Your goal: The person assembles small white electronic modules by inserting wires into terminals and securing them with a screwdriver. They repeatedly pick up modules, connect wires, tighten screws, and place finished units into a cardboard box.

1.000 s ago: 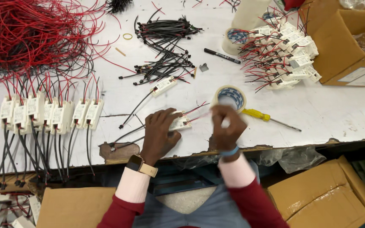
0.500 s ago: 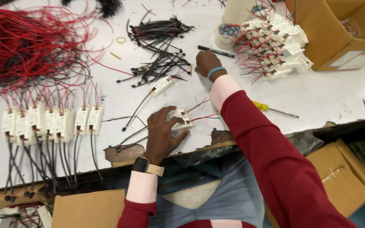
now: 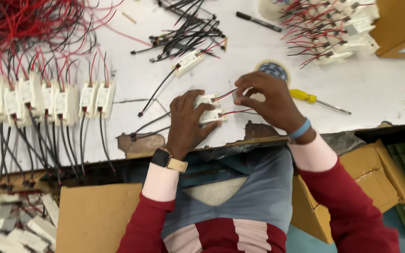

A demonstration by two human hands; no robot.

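My left hand [image 3: 187,122] grips two small white rectangular modules [image 3: 209,108] at the table's near edge, with red and black wires trailing from them. My right hand [image 3: 264,100] is just to their right, fingers pinched on the red wire ends [image 3: 225,94] coming out of the upper module. A watch sits on my left wrist, a blue band on my right.
A row of wired white modules [image 3: 48,96] lies at left under a heap of red wire [image 3: 19,18]. Black wire pieces [image 3: 188,33] and one loose module [image 3: 188,61] lie ahead. A tape roll [image 3: 272,70], yellow screwdriver [image 3: 315,100], marker [image 3: 258,21], module pile [image 3: 338,33] and cardboard boxes [image 3: 399,28] are right.
My right hand has come back from the far black wires to the modules held by my left hand, and now pinches the red wires. My left hand stayed put.
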